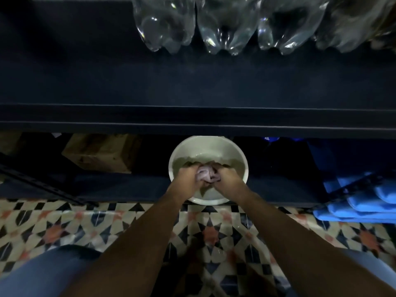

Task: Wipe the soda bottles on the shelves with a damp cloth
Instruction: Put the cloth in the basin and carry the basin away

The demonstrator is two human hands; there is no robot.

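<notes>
A: Hands?
B: Left hand (189, 175) and right hand (225, 177) both clench the bunched pale pink cloth (205, 173) in the round white water-filled bowl (177, 155).
A: Bottles?
B: Clear plastic soda bottles (227, 28) on dark shelf (192, 86) above.

Two bare forearms, no sleeves, watch or rings showing, end in the left hand (188, 175) and right hand (227, 177). Blue denim-like trouser knees (42, 273) fill the frame at seven o'clock and, faintly, five o'clock.
</notes>
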